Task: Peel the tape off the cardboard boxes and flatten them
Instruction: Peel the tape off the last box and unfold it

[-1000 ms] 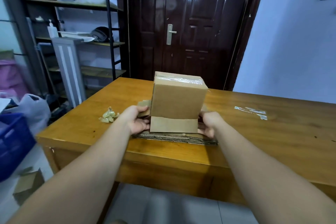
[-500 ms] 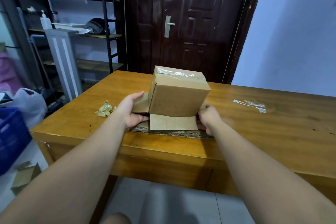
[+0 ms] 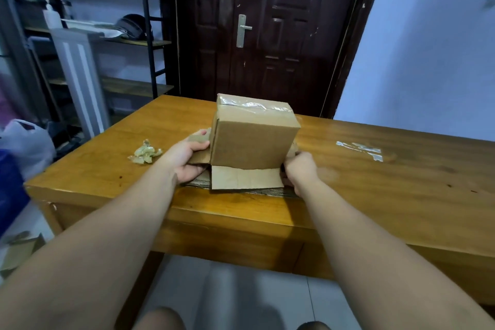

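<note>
With my left hand and right hand curled on the side flaps of the cardboard box near the front edge of the desk, I should hold it still and peel the top tape slowly.

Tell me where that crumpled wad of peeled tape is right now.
In the head view, the crumpled tape wad lies on the wooden table, near its left edge, just left of the left hand gripping the cardboard box.
</note>
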A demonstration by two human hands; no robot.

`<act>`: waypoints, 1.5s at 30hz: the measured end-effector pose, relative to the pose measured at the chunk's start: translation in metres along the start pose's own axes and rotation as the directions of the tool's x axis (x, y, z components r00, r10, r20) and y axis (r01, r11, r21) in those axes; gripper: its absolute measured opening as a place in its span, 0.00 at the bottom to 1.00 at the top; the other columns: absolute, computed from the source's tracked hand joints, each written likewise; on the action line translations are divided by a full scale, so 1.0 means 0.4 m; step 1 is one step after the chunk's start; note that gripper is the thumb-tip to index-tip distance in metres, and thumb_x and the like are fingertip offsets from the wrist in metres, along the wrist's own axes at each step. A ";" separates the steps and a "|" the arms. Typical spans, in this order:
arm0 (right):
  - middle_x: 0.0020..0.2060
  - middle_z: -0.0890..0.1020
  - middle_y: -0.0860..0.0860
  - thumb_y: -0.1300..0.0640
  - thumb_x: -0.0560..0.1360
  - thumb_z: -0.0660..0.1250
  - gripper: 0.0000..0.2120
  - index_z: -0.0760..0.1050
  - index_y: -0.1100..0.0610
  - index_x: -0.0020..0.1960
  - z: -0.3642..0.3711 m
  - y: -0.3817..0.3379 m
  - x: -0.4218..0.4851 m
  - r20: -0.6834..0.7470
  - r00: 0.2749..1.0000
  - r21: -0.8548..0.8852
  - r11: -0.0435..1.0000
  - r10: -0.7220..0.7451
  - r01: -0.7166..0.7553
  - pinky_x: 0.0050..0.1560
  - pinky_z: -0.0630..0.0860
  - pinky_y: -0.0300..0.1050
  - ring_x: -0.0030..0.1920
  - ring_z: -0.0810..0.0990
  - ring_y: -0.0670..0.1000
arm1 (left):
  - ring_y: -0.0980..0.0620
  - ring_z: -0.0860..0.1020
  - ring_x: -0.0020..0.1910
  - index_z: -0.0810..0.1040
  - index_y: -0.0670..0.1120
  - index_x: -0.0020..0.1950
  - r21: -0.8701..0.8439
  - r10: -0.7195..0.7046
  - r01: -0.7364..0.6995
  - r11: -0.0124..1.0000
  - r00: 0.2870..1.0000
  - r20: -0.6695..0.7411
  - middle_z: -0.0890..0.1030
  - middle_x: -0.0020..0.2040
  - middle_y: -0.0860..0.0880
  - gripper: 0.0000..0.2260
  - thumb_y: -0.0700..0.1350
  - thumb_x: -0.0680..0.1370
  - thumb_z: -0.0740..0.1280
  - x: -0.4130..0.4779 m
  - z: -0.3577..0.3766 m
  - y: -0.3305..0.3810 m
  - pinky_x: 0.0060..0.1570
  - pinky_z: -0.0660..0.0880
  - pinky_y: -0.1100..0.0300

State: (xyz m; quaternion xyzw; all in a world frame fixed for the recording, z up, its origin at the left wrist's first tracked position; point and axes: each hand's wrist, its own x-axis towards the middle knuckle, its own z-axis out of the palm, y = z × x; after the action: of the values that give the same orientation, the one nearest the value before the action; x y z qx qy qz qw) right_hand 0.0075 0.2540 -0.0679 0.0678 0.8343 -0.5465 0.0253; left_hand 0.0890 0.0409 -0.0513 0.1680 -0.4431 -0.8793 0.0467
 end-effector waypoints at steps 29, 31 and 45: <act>0.60 0.74 0.54 0.47 0.80 0.60 0.14 0.80 0.51 0.58 -0.023 -0.041 -0.096 -0.163 0.946 -0.511 0.844 -0.282 0.163 0.60 0.68 0.53 0.63 0.69 0.58 | 0.43 0.80 0.49 0.71 0.36 0.63 0.951 0.331 0.002 0.310 0.937 -0.110 0.78 0.53 0.40 0.24 0.55 0.77 0.66 -0.077 0.146 0.130 0.45 0.79 0.54; 0.53 0.79 0.54 0.46 0.81 0.57 0.16 0.80 0.54 0.56 -0.035 -0.078 -0.101 -0.131 0.953 -0.207 0.948 -0.273 0.243 0.59 0.71 0.53 0.59 0.75 0.57 | 0.43 0.81 0.48 0.72 0.36 0.62 0.964 0.338 0.027 0.264 0.934 -0.119 0.79 0.53 0.39 0.26 0.57 0.76 0.65 -0.079 0.142 0.132 0.49 0.80 0.52; 0.69 0.72 0.51 0.67 0.76 0.57 0.28 0.69 0.46 0.71 -0.003 -0.251 -0.134 0.158 0.795 -0.553 0.615 -0.586 0.563 0.62 0.72 0.52 0.68 0.69 0.56 | 0.48 0.73 0.50 0.73 0.41 0.63 0.849 0.247 0.041 0.527 0.948 -0.199 0.75 0.52 0.46 0.28 0.61 0.74 0.66 -0.067 0.116 0.112 0.45 0.72 0.57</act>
State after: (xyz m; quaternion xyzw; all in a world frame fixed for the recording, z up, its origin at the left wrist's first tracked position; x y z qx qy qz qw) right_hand 0.0465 0.2110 0.0301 -0.2029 0.9361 -0.2468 -0.1474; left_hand 0.0954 0.0556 0.0166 0.2719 -0.8090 -0.5152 0.0779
